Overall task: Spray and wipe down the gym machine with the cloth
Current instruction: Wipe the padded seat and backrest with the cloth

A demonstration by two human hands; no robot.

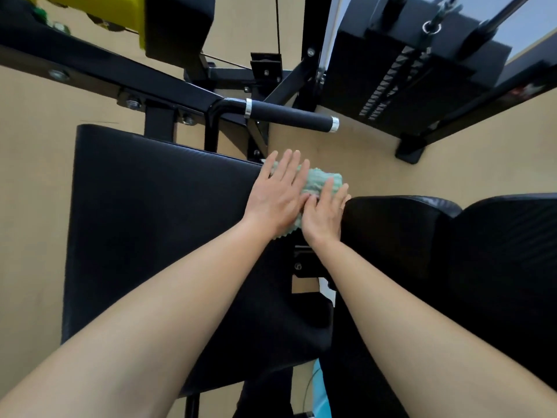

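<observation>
Now, our left hand (275, 197) and right hand (324, 215), fingers flat, pressing a crumpled pale-green cloth (321, 179), far right corner of the black padded seat (150, 206)

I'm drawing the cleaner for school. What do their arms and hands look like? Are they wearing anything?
The left arm and right arm are bare up to the picture's edge; no sleeves show. The left hand and right hand wear no gloves, and neither wrist has a watch or band.
</observation>
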